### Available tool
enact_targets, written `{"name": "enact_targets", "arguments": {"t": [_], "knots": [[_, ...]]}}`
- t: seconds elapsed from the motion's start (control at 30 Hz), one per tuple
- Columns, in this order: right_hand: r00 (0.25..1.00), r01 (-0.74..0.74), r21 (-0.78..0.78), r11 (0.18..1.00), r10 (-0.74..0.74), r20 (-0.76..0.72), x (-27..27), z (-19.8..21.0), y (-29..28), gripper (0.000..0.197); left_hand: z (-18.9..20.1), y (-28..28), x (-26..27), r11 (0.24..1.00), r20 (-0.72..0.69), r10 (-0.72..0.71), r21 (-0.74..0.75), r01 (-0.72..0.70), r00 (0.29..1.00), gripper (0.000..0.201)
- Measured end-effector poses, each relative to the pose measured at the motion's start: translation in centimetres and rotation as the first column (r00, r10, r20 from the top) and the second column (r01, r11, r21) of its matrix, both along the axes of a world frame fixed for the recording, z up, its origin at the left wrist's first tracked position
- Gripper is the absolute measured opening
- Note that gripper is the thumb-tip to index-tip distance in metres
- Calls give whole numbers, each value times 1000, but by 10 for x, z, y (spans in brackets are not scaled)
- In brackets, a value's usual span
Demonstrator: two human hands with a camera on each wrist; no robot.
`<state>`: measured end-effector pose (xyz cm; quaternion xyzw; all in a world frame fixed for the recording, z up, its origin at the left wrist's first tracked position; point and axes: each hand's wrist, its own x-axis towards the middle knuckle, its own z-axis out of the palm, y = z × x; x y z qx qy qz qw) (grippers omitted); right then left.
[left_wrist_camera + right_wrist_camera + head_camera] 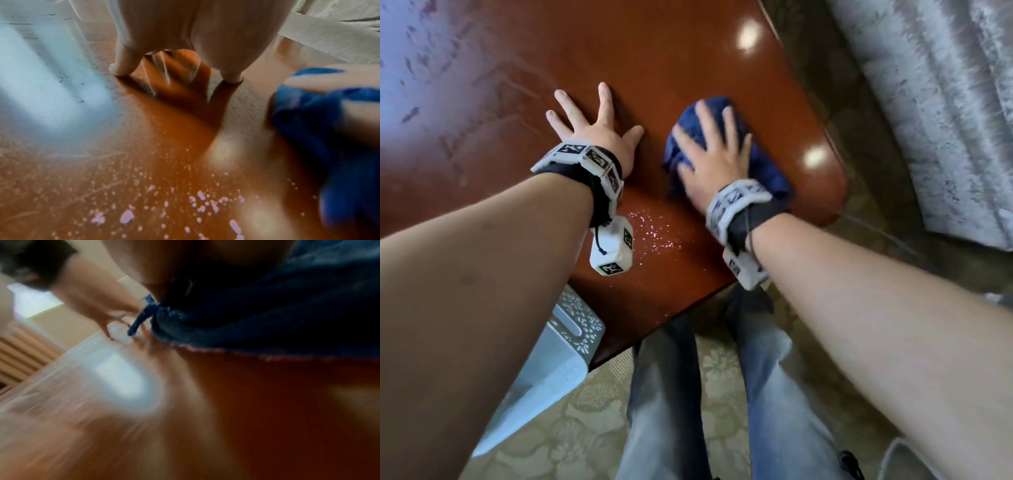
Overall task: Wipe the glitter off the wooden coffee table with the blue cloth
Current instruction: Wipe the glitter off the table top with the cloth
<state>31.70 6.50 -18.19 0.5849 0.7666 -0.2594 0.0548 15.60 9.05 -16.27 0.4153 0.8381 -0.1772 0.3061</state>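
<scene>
Pressing blue cloth [726, 144] flat on coffee table [654, 61]: right hand [714, 164], fingers spread; left hand [599, 130] splayed, empty

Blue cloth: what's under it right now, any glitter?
The blue cloth lies bunched on the wooden coffee table under the right hand. Whatever it covers is hidden; visible glitter lies nearer the person.

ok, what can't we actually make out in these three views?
- Table under the blue cloth: covered in every view by the cloth and the right hand, so any glitter there is unseen.
- Right wrist view: motion blur; no glitter specks resolvable.
- Coffee table far left: window glare washes out the surface in the head and left wrist views.
- Left hand fingers: mostly hidden behind the palm in the left wrist view.
- Table's near left edge: hidden by the forearm, head view.
</scene>
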Motion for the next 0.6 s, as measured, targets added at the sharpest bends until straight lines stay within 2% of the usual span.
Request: {"name": "enact_targets", "arguments": {"t": [0.07,0.13,0.23,0.33,0.47,0.53,0.6], "knots": [[996,-89,-40,995,88,-31,-12,4,-39,54,3,1,-4,999,15,-39,-8,40,999,76],[994,-101,-83,991,98,-39,-7,5,-78,54,5,0,-16,996,23,-92,-15,92,996,76],[998,58,-63,996,-57,22,36,6,-111,53,6,-1,-33,980,36,-200,-7,201,979,75],[975,216,-40,976,-213,65,67,5,-98,54,4,-3,-40,972,48,-234,22,233,971,73],[890,445,55,894,-449,86,29,-1,-47,54,2,-4,-42,971,84,-239,49,235,967,72],[892,442,55,895,-445,82,-5,-3,-29,53,2,-6,-47,968,102,-249,67,243,963,71],[929,361,46,931,-364,68,-38,-4,-25,54,2,-10,-53,959,114,-276,95,266,954,70]]}}
